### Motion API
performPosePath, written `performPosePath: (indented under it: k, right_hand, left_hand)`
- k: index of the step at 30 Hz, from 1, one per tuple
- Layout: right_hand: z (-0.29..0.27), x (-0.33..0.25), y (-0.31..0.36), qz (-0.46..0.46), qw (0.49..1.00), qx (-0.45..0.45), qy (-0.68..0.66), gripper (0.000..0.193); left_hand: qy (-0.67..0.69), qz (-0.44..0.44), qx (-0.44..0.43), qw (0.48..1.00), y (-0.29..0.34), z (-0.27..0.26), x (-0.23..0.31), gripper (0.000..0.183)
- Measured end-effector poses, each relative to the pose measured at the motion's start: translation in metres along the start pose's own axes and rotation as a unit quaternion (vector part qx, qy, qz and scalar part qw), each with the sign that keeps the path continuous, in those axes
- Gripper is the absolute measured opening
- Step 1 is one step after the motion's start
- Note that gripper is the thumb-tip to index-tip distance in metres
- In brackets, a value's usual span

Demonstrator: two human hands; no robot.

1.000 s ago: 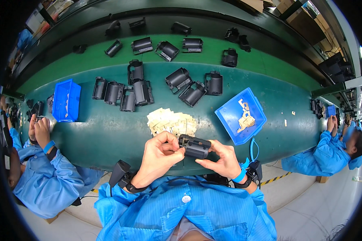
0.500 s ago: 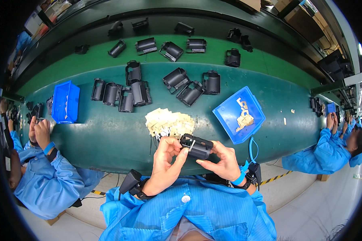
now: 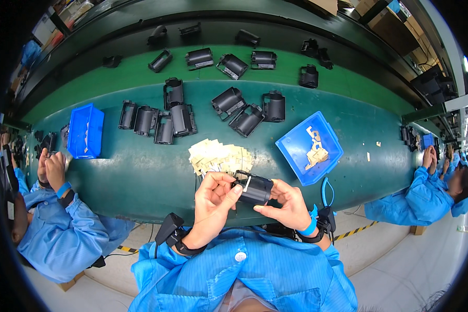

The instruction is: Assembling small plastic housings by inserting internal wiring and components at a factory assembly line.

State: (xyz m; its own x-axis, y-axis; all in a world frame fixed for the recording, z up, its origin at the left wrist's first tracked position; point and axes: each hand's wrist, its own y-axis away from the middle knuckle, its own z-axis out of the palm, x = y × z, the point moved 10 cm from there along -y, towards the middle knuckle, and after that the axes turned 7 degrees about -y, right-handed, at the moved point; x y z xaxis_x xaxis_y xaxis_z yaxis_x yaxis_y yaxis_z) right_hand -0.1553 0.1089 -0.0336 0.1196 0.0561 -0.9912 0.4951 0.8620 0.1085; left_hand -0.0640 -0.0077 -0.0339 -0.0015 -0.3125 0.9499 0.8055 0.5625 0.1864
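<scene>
Between my hands, over the table's near edge, is a black plastic housing with a rounded body and an open frame side. My left hand is closed on its left end, the thumb beside a small pale strip on the housing. The fingers of my right hand grip the right end. Just beyond my left hand lies a heap of cream-coloured flat pieces, some with thin dark leads. To the right, a blue bin holds more pale cut pieces.
Several black housings rest on the green table beyond the heap. More lie along the green belt at the back. Another blue bin stands left, near a co-worker's hands. Another person works at right.
The housings on the back belt have shifted right. The housing in my hands has turned slightly, showing more of its rounded side. My left hand has moved slightly left and away from me.
</scene>
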Motion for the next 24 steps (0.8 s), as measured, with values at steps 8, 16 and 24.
performPosePath:
  k: [8, 16, 24]
  right_hand:
    - [0.006, 0.007, -0.003, 0.063, 0.99, -0.023, -0.124, 0.045]
    - [0.005, 0.009, -0.006, 0.075, 0.992, -0.025, -0.1, 0.045]
    - [0.0, 0.019, -0.008, 0.159, 0.97, -0.005, -0.183, 0.039]
  left_hand:
    - [0.041, -0.05, -0.003, 0.998, -0.003, -0.001, 0.0, 0.012]
    - [0.076, -0.106, -0.001, 0.991, -0.013, -0.006, -0.016, 0.011]
    - [0.02, -0.007, -0.006, 1.0, -0.011, -0.001, 0.0, 0.019]
